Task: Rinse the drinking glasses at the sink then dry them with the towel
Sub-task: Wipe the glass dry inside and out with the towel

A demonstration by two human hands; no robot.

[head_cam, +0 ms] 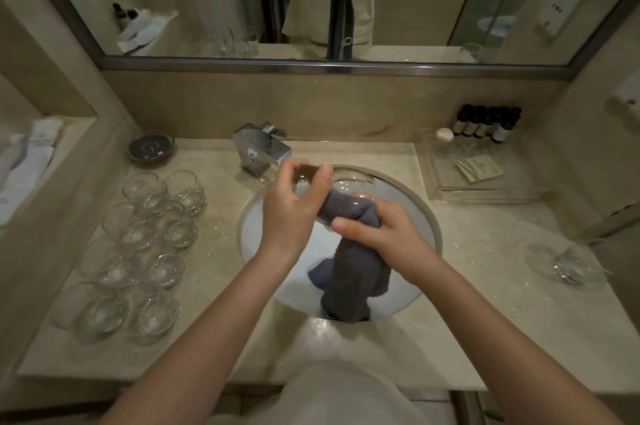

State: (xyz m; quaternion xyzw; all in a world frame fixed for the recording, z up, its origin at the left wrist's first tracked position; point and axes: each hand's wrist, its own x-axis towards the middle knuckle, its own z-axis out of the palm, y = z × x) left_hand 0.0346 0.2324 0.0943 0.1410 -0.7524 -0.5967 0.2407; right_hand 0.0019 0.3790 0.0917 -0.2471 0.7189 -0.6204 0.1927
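Head view: drinking glass point(349, 182) is held on its side over the sink point(420, 216), just in front of the faucet point(261, 147). Left hand point(291, 210) grips its base end, thumb and fingers curled round it. Right hand point(381, 234) is clenched on the grey towel point(353, 272), with one end of the towel pushed into the glass mouth beyond the right fingertips. Rest of the towel hangs below that fist into the basin, lower edge reaching the sink's near rim. Glass rim looks to touch the towel all round, but transparency makes that hard to confirm.

Left of the left hand: cluster of upright glasses point(145, 244) on the counter point(450, 338), packed close together, well apart from the held one. Right of the right hand, a single glass point(568, 263) stands alone near the counter's right edge. Beyond the right fingers: clear tray point(481, 170) with a packet, dark toiletry bottles point(485, 125) behind it. Round dish point(150, 149) sits left of the faucet.
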